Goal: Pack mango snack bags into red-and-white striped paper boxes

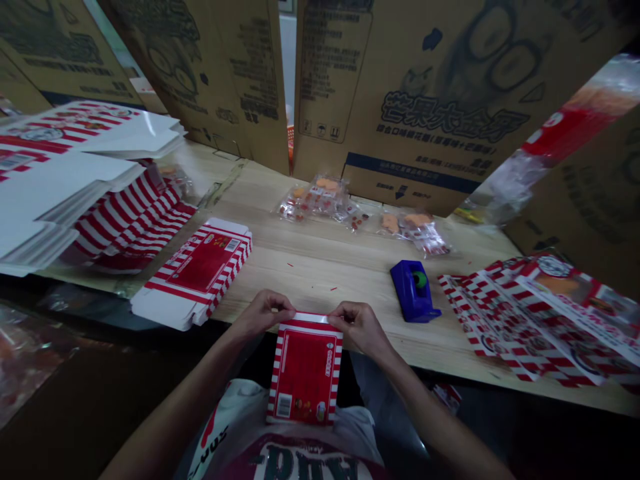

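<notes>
Between the left hand (273, 310) and the right hand (357, 327), the small box (305, 367) has a red panel framed in red and white stripes. Left of the left hand, flat cartons (205, 263) repeat that pattern (the near flap is plain white). Right of the right hand, the tape dispenser (407, 300) is deep blue with a green centre; the worktop (270, 257) shows pale wood grain.

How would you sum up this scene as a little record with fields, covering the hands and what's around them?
Left hand: pinches the top edge of a striped red box, near its left corner
Right hand: pinches the same edge, near its right corner
Right of the hands: blue tape dispenser, then overlapping striped packages
Left of the hands: striped packaging stack
Back of table: clear packets before brown cartons
</notes>
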A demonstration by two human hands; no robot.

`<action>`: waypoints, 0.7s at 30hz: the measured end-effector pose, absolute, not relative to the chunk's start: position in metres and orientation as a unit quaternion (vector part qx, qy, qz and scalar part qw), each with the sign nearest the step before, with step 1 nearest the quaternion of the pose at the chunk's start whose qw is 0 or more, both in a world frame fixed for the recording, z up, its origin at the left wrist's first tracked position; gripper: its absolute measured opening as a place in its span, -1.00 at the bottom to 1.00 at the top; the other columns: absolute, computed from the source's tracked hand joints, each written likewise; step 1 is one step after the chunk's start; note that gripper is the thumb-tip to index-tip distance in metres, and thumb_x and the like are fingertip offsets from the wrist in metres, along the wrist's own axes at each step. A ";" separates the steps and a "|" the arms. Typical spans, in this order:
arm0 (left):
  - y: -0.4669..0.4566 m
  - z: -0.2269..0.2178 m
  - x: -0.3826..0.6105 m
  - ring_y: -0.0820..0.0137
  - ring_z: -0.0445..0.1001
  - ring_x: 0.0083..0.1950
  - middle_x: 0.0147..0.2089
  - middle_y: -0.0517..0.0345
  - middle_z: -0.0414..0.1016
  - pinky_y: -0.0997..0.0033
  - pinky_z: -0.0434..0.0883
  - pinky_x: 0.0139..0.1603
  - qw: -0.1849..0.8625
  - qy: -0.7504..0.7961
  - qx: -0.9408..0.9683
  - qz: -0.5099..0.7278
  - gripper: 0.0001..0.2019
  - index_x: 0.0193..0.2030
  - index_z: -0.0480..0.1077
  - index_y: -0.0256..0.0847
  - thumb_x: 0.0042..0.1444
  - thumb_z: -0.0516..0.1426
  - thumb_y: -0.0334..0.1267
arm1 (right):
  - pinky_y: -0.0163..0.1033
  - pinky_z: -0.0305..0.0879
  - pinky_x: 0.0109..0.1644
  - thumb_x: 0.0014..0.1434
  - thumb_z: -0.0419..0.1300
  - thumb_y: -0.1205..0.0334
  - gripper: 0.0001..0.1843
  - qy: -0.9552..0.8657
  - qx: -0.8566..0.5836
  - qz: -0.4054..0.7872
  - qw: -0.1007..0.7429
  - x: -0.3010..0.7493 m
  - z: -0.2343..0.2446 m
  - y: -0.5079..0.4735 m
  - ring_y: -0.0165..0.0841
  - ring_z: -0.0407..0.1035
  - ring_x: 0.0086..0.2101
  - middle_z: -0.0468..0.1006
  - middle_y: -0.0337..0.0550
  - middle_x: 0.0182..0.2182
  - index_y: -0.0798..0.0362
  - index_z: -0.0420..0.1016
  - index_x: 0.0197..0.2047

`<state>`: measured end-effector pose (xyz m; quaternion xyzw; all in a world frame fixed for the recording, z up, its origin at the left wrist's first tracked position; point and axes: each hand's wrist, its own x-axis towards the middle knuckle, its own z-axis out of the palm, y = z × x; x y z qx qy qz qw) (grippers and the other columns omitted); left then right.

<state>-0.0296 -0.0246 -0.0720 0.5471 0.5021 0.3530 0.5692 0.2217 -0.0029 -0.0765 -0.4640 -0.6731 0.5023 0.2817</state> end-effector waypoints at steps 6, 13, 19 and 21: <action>-0.030 -0.075 -0.031 0.37 0.45 -0.34 -0.40 0.08 0.53 0.44 0.34 -0.27 0.497 0.463 0.647 0.346 -0.79 -0.41 0.52 -0.30 0.05 0.22 -0.17 | -0.29 0.33 -0.32 0.16 0.20 0.17 -0.81 -0.736 -0.428 0.424 0.309 0.227 -0.074 -0.017 -0.33 0.45 -0.41 0.58 -0.15 -0.45 0.09 0.53 -0.40; -0.056 -0.103 0.002 0.22 0.49 -0.03 -0.02 -0.05 0.52 0.30 0.40 -0.04 0.569 0.457 0.473 0.493 -0.79 -0.19 0.50 -0.22 0.08 0.24 -0.16 | -0.11 0.39 -0.06 0.24 0.15 0.27 -0.86 -0.715 -0.443 0.323 0.434 0.224 -0.101 -0.048 -0.25 0.48 -0.20 0.61 -0.07 -0.24 -0.01 0.56 -0.25; -0.060 -0.112 0.014 0.30 0.46 -0.13 -0.19 0.07 0.52 0.42 0.38 -0.11 0.541 0.487 0.462 0.507 -0.84 -0.27 0.49 -0.21 0.09 0.24 -0.16 | -0.15 0.39 -0.04 0.18 0.21 0.21 -0.74 -0.679 -0.480 0.295 0.471 0.280 -0.092 -0.035 -0.25 0.43 -0.07 0.56 -0.05 -0.07 0.00 0.52 -0.05; -0.057 -0.113 0.013 0.32 0.45 -0.16 -0.21 0.10 0.51 0.44 0.38 -0.15 0.552 0.493 0.456 0.494 -0.83 -0.28 0.48 -0.21 0.07 0.25 -0.15 | -0.19 0.38 -0.19 0.17 0.19 0.17 -0.79 -0.608 -0.559 0.191 0.530 0.320 -0.086 -0.020 -0.28 0.43 -0.21 0.55 -0.04 -0.18 0.05 0.54 -0.15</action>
